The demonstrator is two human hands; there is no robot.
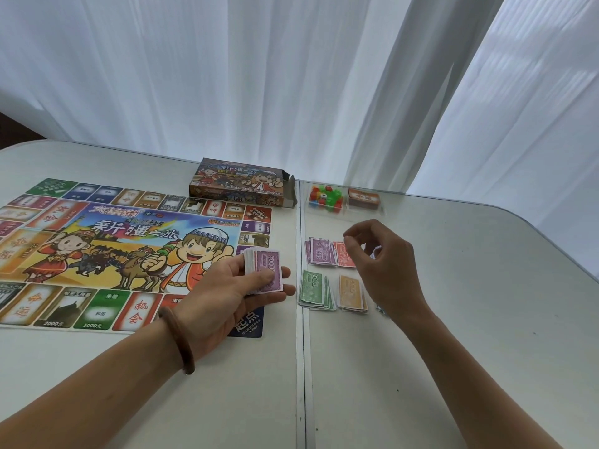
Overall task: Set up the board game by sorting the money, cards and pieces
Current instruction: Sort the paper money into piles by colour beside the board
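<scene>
Along the far edge of the surface point(470, 286), just left of its middle seam point(301, 367), lies the game box point(240, 189) with its right end flap open; just right of the seam, at the same far edge, sits a clear tray point(343, 213) holding coloured plastic pieces point(325, 197) in its left compartment and a deck of cards point(363, 197) in its right; the game board point(113, 247) lies flat over the left half of the surface, its far right corner just beside the box; right of the seam, between the tray and the near edge, four sorted piles of money form two rows: the purple pile point(319, 252) and the red pile point(342, 257) behind, touching each other; the green pile point(314, 291), marked 500, and the orange pile point(351, 293) in front, slightly apart; an edge of something more shows under the right wrist, too hidden to identify; the left hand point(227, 293), with a brown bracelet point(176, 338) on its wrist, hangs over the near right corner of the board and holds the unsorted stack of notes point(264, 270), fingers beneath and thumb pressed on the top note, which is purple and marked 5000; the right hand point(382, 264) hovers above the red pile, fingers loosely curled, thumb and forefinger tips close together, gripping nothing; white curtains point(259, 76) hang behind the far edge.
</scene>
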